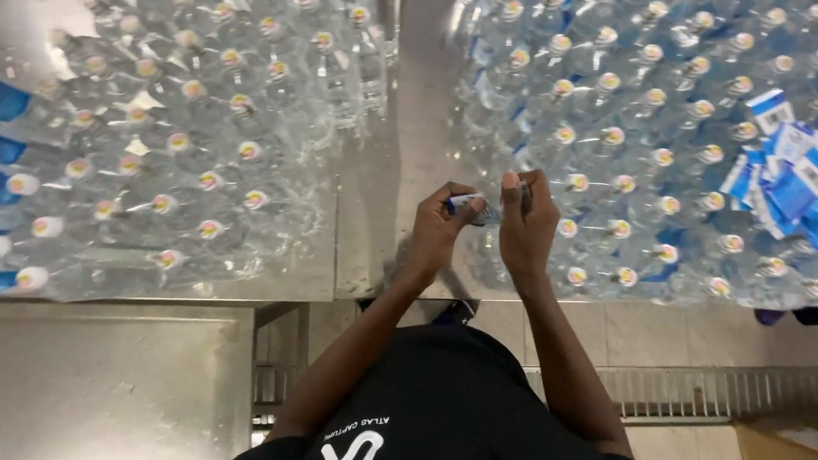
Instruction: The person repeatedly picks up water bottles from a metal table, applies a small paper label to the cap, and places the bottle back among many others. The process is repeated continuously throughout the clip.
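Both hands work at one clear plastic bottle (494, 214) standing at the near edge of the right-hand steel table (422, 117), on the left fringe of a dense block of capped bottles (664, 105). A blue-and-white label (463, 202) is pinched between them over that bottle.

Judgement on method: the label is best kept taut and square to the bottle, then pressed down from one edge across, so that no crease forms; neighbouring bottles stand close and could be knocked.

The left hand (439, 228) is curled, thumb and forefinger closed on the label's left end. The right hand (525, 224) is likewise closed, fingertips bearing on the bottle's top and the label's right end (the exact contact is partly hidden by the knuckles). Neither hand is slack.

A loose heap of spare blue labels (798, 182) lies on the bottles to the right. A second block of bottles (171, 130) fills the left table.
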